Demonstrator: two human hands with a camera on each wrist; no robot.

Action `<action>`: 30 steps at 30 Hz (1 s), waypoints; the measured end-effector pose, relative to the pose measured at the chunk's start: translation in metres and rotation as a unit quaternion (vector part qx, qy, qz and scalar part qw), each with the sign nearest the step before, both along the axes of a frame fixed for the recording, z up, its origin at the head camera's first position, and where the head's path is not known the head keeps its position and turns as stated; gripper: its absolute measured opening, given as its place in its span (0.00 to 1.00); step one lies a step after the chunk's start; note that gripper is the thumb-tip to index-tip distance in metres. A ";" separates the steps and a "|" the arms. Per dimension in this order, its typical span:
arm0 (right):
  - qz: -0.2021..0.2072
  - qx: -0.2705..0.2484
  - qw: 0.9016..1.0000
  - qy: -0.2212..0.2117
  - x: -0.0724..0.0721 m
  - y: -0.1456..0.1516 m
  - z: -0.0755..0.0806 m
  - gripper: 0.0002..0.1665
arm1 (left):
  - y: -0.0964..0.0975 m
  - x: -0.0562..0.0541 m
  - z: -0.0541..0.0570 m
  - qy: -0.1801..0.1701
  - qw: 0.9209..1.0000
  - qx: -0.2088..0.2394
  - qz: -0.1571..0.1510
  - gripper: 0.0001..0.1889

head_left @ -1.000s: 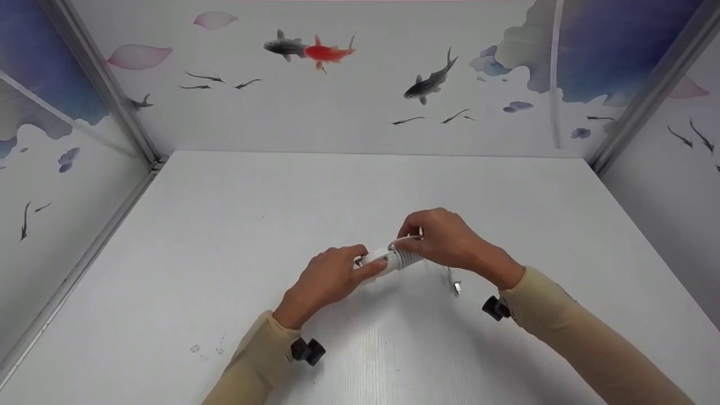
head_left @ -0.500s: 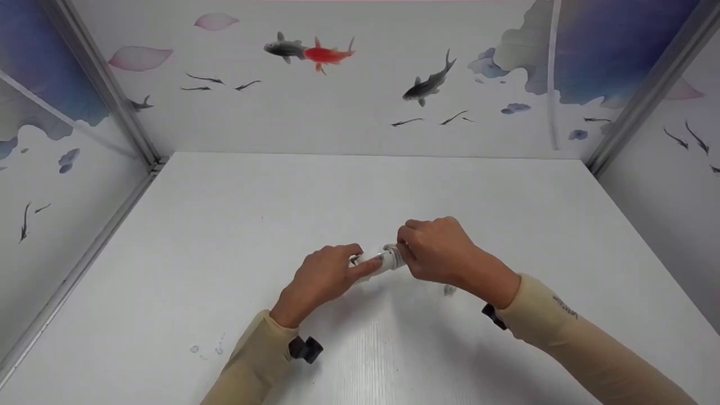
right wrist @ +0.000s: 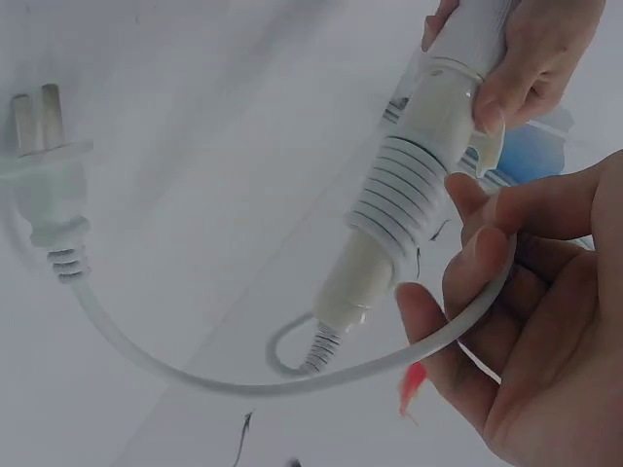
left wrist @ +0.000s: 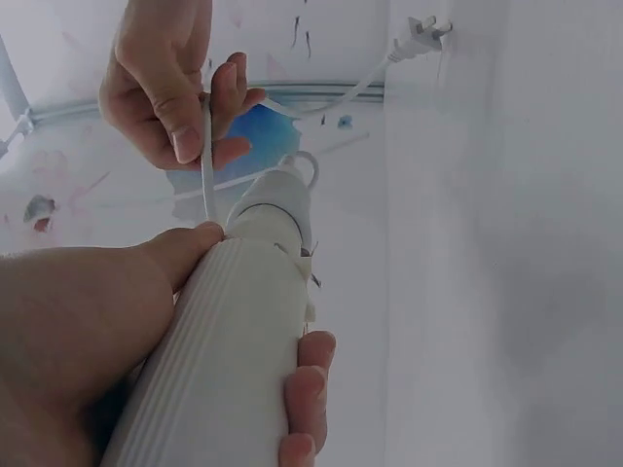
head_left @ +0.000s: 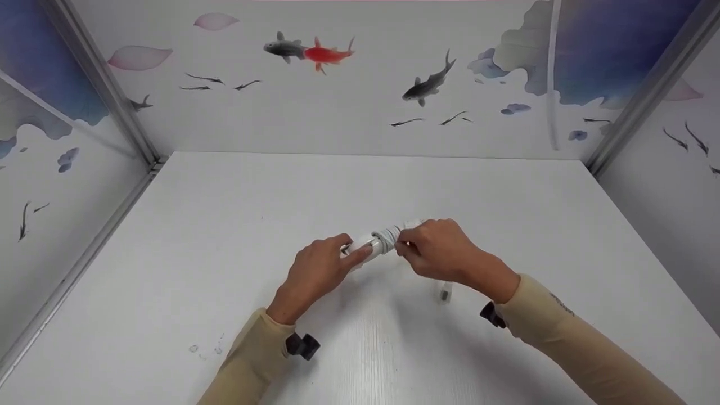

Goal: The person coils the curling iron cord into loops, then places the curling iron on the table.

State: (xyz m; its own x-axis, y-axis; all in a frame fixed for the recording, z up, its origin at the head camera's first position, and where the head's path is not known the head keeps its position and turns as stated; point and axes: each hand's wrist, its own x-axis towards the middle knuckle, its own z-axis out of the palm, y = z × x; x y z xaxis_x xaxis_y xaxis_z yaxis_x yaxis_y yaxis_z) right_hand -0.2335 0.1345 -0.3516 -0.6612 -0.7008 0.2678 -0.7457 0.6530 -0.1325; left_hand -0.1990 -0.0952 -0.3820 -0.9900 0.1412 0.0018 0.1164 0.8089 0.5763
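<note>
My left hand (head_left: 318, 267) grips a white curling iron (left wrist: 219, 350) by its ribbed barrel, with the thumb along one side. The handle end (right wrist: 355, 277) points away from that hand, towards the right. Several turns of white power cord (right wrist: 399, 195) lie around the handle. My right hand (head_left: 441, 250), beside the handle end, pinches the loose stretch of cord between thumb and fingers. From there the cord runs on to a two-pin plug (right wrist: 54, 199), which hangs free below the right hand in the head view. A small lever (right wrist: 490, 151) sticks out near the left thumb.
A white tabletop (head_left: 253, 197) lies under both hands. Panels printed with fish (head_left: 326, 53) and petals enclose it at the back and sides, with metal posts (head_left: 101, 79) at the corners. Small dark wrist cameras (head_left: 302, 346) sit on both sleeves.
The right hand has come down and around the handle with the cord. The left hand and the curling iron have shifted slightly left and up. The dangling plug has swung a little left.
</note>
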 end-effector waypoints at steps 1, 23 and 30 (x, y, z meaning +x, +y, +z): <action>0.006 -0.003 1.000 -0.008 0.000 0.000 -0.002 0.11 | 0.000 0.000 0.000 0.000 1.000 0.004 0.005 0.26; -0.072 -0.024 0.937 -0.341 -0.031 0.010 -0.030 0.28 | -0.003 -0.002 0.010 -0.017 0.997 0.074 0.005 0.28; -0.011 -0.050 0.942 -0.333 -0.038 0.008 -0.033 0.16 | -0.003 -0.002 0.012 -0.022 0.995 0.094 -0.004 0.28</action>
